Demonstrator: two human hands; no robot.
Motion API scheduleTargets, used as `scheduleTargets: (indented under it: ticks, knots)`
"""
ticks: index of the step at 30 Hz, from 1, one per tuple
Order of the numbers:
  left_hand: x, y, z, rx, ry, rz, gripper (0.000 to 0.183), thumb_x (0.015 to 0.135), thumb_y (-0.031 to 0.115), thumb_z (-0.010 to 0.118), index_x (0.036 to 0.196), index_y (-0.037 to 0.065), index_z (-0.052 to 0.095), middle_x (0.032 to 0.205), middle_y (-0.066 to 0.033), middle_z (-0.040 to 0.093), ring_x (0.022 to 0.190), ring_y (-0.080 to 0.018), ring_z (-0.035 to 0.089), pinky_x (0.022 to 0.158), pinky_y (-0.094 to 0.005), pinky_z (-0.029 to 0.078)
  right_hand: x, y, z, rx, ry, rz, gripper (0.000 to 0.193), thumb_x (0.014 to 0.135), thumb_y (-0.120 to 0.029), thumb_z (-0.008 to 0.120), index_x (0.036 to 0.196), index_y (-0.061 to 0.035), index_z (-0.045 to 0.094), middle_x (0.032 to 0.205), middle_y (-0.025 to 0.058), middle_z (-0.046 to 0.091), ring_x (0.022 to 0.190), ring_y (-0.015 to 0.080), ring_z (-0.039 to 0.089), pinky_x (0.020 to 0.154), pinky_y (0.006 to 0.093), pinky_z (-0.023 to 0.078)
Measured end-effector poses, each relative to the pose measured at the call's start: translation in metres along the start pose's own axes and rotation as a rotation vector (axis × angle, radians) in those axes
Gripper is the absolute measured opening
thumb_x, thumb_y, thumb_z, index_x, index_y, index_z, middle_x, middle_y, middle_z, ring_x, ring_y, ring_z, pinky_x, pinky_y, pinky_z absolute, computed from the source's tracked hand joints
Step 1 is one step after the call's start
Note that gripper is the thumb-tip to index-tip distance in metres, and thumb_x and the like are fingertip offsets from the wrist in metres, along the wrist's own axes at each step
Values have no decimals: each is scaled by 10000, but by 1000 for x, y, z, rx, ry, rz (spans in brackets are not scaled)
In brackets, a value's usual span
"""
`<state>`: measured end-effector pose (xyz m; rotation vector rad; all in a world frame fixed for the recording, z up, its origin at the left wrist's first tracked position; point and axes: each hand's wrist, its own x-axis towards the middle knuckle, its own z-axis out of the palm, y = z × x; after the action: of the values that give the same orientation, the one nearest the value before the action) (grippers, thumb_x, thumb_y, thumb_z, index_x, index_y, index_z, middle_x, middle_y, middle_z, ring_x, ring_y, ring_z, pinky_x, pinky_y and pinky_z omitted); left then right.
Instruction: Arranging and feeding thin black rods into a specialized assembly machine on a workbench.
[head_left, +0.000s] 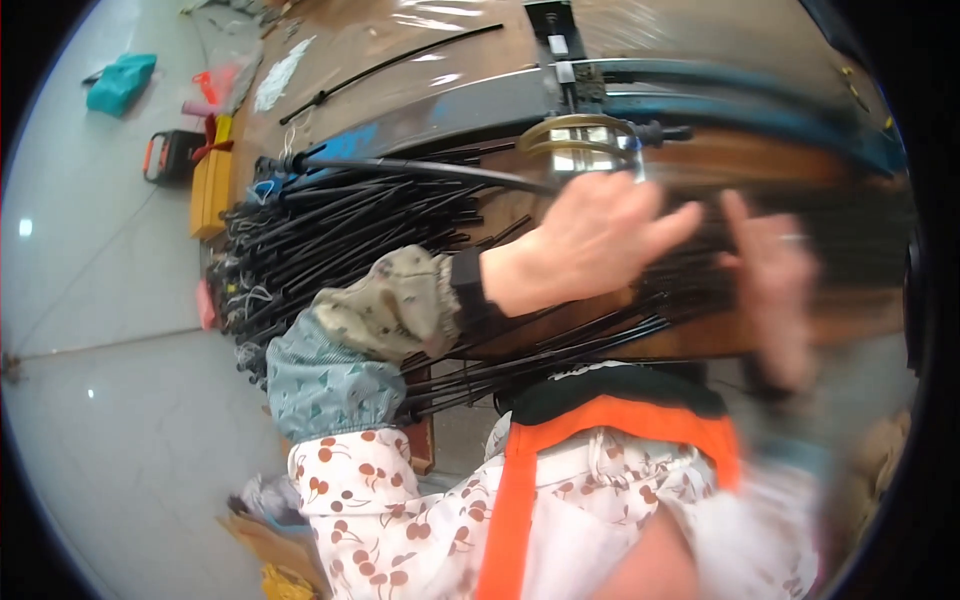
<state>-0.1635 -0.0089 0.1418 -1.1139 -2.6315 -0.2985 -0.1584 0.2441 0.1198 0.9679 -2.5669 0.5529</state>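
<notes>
My left hand [590, 240] is closed at the end of a long black rod [420, 170], its fingers curled down and the thumb pointing right. Just beyond those fingers sits a small metal fixture [570, 160] with a curved brass-coloured band [537, 130] around its top. A short black knobbed piece [662, 133] sticks out on the fixture's right. My right hand [770, 260] hovers to the right, smeared by motion, a finger pointing away from me. Whether it holds anything is unclear. Left of my left hand lies a thick pile of similar black rods [340, 225].
More black rods [520, 365] lie near my lap along the brown table [800, 325]. A blue-grey metal rail [450, 108] crosses behind the fixture. One thin rod [400, 62] rests beyond it. On the floor at left are a yellow box [209, 195] and a teal bag [122, 84].
</notes>
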Motion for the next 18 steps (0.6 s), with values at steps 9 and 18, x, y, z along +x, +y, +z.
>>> scheduleTargets:
  ticks: [9,18]
  knots:
    - [63,-49,-44,82,59,140,336,811,-9,602,1146,4,578,851,-98,576,781,-276,576,663,-387,479,4,103,28,261,362,238,402,872,-249,745,1188,-42,607,1098,129,675,940,247,673,775,319,540]
    - [100,-85,-53,268,-97,269,576,821,-18,609,1385,70,535,776,-104,510,709,-284,554,590,-393,460,4,181,16,-88,371,285,573,831,-337,761,1350,-173,583,897,111,695,720,234,689,623,338,561]
